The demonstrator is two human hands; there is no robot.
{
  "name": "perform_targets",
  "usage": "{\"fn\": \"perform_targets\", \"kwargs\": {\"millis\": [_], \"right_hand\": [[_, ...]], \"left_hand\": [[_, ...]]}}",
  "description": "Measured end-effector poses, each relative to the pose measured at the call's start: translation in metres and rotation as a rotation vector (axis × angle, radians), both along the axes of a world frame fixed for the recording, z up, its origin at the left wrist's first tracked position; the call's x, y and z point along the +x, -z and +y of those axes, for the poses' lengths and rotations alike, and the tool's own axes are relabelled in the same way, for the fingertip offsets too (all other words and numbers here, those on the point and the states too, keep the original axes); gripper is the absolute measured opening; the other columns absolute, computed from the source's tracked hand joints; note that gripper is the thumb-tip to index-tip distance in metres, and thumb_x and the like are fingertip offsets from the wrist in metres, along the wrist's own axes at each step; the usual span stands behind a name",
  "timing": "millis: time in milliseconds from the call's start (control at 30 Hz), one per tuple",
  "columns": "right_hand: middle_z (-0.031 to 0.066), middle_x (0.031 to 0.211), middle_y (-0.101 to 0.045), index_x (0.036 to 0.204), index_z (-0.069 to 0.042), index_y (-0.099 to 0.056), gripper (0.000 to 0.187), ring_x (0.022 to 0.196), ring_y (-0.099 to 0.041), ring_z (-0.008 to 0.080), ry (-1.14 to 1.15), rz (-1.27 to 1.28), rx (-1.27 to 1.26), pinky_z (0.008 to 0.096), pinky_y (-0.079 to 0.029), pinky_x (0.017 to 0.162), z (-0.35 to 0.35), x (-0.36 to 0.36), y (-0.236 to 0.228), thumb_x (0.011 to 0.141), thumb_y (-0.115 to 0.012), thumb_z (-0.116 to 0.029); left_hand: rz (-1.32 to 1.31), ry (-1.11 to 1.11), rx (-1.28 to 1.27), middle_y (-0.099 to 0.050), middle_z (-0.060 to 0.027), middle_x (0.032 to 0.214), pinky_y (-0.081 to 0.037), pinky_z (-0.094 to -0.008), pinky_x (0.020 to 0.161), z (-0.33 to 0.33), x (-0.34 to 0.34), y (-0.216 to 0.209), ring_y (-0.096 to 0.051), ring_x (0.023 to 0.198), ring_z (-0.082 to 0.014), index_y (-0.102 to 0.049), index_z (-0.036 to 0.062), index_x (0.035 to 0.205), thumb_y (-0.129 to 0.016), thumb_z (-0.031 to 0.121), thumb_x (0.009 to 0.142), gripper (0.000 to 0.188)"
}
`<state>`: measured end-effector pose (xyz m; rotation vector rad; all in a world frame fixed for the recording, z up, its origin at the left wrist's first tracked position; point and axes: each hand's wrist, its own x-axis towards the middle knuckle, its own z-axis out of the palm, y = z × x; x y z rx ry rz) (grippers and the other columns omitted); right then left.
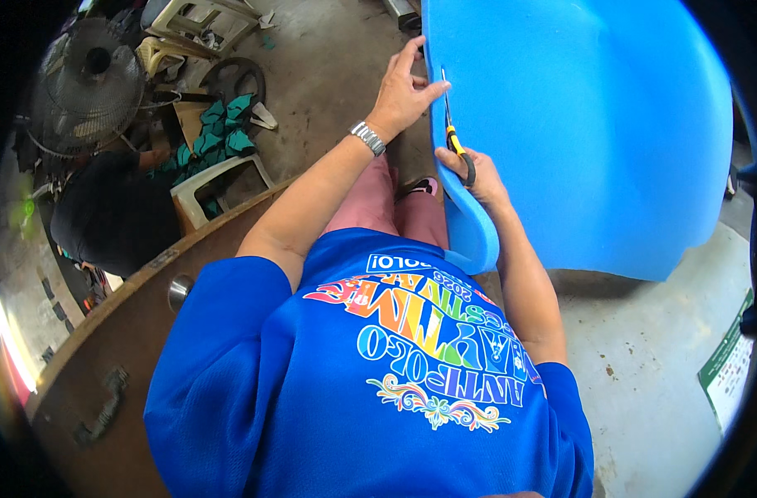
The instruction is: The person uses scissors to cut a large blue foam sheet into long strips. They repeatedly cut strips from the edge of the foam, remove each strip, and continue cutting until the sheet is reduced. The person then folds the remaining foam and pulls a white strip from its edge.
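A large blue foam sheet (578,124) stretches away from me on the right. Along its left edge a narrow strip (480,241) is cut partly free and curls back toward my shirt. My right hand (480,176) grips scissors (453,141) with yellow-and-black handles, their blades in the foam and pointing away from me. Farther up, my left hand (403,95), with a metal watch (367,139) on the wrist, holds the sheet's left edge. Its thumb lies on the foam close to the blade tips, and some of its fingers are hidden.
To my left is a brown wooden surface with a curved edge (220,228). Beyond it are a person in black (117,212), a standing fan (88,87), plastic stools (200,25) and green-and-black cloth pieces (216,137). A printed sheet (727,369) lies at the far right.
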<state>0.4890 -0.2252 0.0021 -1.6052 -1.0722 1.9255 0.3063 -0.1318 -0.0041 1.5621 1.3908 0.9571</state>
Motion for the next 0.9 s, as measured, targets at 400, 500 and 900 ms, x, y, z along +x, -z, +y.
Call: {"fn": "perform_targets", "kwargs": {"millis": [400, 500, 900], "right_hand": [[0.0035, 0.072, -0.061, 0.094, -0.004, -0.064, 0.051, 0.061, -0.058, 0.0119, 0.060, 0.213, -0.164, 0.0259, -0.044, 0.053, 0.013, 0.005, -0.009, 0.081, -0.076, -0.052], [0.0011, 0.065, -0.059, 0.091, -0.004, -0.063, 0.042, 0.051, -0.054, 0.0093, 0.148, 0.241, -0.179, 0.0237, -0.042, 0.046, 0.002, 0.001, -0.011, 0.080, -0.082, -0.040], [0.0034, 0.071, -0.060, 0.094, -0.003, -0.062, 0.049, 0.060, -0.057, 0.0110, 0.076, 0.196, -0.165, 0.0253, -0.044, 0.052, 0.004, 0.006, -0.019, 0.082, -0.078, -0.048]], "left_hand": [[-0.160, 0.111, -0.193, -0.047, -0.0154, 0.130, -0.059, -0.0256, 0.072, -0.010, 0.003, -0.014, -0.068, 0.087, -0.0157, -0.026, 0.0115, 0.155, -0.074, 0.005, 0.085, 0.085], [-0.139, 0.079, -0.192, -0.046, -0.0157, 0.130, -0.059, -0.0252, 0.071, -0.007, 0.005, -0.018, -0.068, 0.087, -0.0162, -0.025, 0.0117, 0.155, -0.074, 0.005, 0.085, 0.086], [-0.066, 0.184, -0.211, -0.046, -0.0184, 0.128, -0.061, -0.0291, 0.075, -0.014, 0.004, -0.027, -0.070, 0.087, -0.0193, -0.017, 0.0148, 0.158, -0.077, 0.005, 0.081, 0.097]]}}
